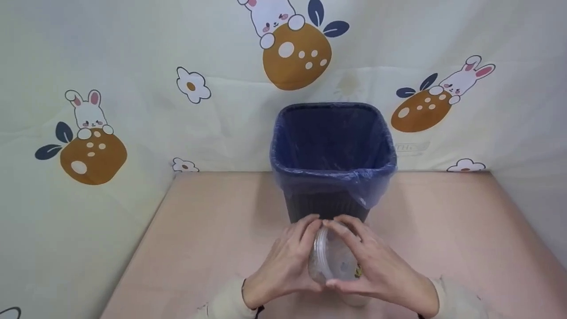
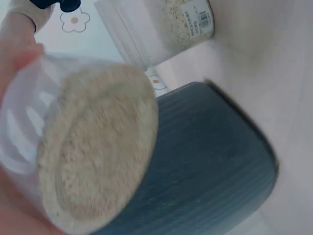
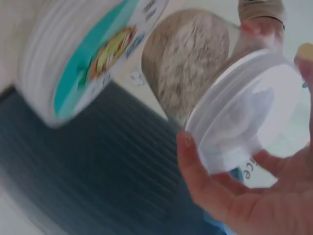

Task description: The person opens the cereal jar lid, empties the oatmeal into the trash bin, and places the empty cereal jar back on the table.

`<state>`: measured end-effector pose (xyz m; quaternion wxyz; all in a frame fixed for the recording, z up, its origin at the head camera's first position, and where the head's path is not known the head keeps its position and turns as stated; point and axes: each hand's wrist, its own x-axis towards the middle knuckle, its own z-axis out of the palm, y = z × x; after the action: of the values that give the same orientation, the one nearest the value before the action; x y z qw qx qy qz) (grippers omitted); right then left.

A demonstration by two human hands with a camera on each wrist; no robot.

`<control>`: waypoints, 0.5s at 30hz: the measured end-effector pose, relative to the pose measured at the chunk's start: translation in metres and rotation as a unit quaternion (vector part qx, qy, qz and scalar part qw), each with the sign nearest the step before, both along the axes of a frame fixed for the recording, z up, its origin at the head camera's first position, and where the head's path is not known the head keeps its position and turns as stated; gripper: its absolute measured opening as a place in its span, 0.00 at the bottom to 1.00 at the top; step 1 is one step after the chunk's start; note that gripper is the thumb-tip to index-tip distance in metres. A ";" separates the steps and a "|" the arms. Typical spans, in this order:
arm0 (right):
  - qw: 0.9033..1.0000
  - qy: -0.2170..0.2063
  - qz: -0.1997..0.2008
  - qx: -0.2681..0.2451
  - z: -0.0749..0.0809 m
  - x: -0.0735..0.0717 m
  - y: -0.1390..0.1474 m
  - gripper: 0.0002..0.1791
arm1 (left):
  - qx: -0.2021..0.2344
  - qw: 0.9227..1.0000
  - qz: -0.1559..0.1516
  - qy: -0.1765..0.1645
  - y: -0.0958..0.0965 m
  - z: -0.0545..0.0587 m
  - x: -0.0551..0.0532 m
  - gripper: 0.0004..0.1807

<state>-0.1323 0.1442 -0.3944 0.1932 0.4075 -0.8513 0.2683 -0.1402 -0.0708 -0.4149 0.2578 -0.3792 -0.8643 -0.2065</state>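
In the left wrist view, a clear plastic jar holds pale, oat-like flakes and is tilted, its base facing the camera. My left hand grips its side. My right hand curls thumb and fingers round a translucent lid with a ridged rim at the jar's mouth. Whether lid and jar are screwed together I cannot tell. Beneath the hands stands a second jar of flakes with a barcode sticker. Its white lid carries a teal and yellow label.
A dark bin stands just beyond my hands against the back wall. A blue plastic bag lines it and folds over the rim. The pink tabletop extends to both sides. Cloth printed with rabbits covers the walls.
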 end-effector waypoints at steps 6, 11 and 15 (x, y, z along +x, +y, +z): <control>0.994 -0.098 -0.054 -0.020 0.002 0.006 -0.008 0.51 | -0.011 0.992 0.078 0.096 0.010 -0.001 0.005 0.57; 0.992 -0.115 -0.036 -0.026 0.003 0.006 -0.007 0.51 | -0.004 0.994 0.067 0.088 0.009 0.000 0.007 0.60; 0.996 -0.086 -0.018 -0.024 0.005 0.003 -0.006 0.51 | -0.003 0.994 0.063 0.088 0.009 0.004 0.003 0.61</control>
<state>-0.1290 0.1387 -0.3897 0.1341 0.3629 -0.8653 0.3188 -0.1367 -0.0620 -0.4110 0.3446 -0.3416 -0.8609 -0.1527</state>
